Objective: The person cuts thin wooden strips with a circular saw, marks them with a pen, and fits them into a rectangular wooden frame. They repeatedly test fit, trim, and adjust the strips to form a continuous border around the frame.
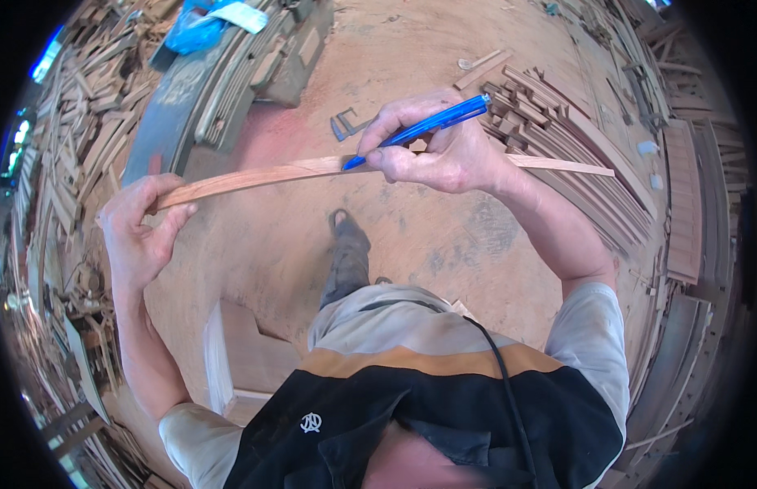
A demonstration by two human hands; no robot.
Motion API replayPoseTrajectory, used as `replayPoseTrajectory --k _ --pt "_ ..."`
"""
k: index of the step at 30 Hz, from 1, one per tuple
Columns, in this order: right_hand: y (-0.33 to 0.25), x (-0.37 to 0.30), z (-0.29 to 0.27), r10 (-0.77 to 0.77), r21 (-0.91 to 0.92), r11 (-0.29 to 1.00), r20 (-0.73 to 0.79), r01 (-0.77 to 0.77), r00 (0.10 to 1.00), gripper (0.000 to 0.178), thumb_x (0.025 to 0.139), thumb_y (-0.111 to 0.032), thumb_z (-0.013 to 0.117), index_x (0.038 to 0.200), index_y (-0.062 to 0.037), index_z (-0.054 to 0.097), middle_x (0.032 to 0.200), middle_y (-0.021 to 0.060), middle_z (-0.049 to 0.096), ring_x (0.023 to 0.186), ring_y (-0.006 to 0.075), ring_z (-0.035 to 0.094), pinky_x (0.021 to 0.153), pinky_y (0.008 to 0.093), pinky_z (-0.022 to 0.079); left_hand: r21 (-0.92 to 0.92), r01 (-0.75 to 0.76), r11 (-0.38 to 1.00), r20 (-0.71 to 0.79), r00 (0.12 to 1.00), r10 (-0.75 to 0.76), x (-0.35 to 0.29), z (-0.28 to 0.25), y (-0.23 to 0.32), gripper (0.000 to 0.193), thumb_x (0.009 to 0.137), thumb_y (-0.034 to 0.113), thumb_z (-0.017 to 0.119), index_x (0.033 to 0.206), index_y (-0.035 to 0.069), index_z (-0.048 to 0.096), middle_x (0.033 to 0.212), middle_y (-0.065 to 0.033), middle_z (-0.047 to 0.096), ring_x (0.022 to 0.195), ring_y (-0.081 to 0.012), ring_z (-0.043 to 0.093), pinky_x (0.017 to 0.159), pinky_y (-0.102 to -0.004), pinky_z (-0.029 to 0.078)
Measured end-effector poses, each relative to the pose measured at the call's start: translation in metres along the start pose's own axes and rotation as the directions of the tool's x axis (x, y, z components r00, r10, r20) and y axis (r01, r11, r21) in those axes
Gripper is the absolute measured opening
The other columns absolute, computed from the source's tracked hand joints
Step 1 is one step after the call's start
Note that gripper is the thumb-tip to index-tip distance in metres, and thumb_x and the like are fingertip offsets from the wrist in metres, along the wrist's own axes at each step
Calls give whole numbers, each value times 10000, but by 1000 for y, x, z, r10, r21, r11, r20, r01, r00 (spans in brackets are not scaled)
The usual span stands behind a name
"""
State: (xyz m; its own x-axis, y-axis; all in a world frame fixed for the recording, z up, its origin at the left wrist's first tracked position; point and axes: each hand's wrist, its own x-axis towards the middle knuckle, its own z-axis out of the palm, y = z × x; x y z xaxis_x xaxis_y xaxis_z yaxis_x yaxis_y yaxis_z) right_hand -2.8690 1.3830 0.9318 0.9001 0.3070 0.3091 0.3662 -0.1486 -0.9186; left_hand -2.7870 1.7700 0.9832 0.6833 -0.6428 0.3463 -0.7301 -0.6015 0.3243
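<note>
A long, thin wooden strip [256, 178] spans the space in front of me, held up above the floor. Its left end sits in my left hand [143, 224], thumb below and fingers over the top. My right hand [439, 147] is closed around a blue pen [435, 122], whose tip points down and left at the strip's face. Whether the tip touches the wood I cannot tell. Behind my right hand the strip passes out of sight and comes out again on the right, toward its free end.
Stacked wooden strips [570, 155] lie on the floor at the right. A dark machine or bench [178, 106] with a blue plastic bag [195, 31] stands far left. Scrap wood [85, 138] piles up along the left. A clamp-like metal piece [342, 124] and a pale box [256, 350] rest on the floor.
</note>
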Motion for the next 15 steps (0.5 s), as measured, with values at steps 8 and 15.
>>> replayPoseTrajectory --k 8,15 --pt "59 76 -133 99 -24 994 -194 -105 976 175 947 -126 763 1014 36 772 884 106 765 734 150 743 665 285 626 -103 -146 984 39 988 150 216 63 -60 272 776 78 869 1013 11 755 881 -110 746 783 -232 701 742 -329 543" --pt "118 140 -264 149 -37 984 -337 -171 930 174 904 -121 751 1010 7 803 877 59 785 774 100 711 706 261 587 -169 -230 958 123 960 252 420 126 -95 276 770 73 865 1018 5 762 899 -108 752 807 -228 711 775 -332 549"
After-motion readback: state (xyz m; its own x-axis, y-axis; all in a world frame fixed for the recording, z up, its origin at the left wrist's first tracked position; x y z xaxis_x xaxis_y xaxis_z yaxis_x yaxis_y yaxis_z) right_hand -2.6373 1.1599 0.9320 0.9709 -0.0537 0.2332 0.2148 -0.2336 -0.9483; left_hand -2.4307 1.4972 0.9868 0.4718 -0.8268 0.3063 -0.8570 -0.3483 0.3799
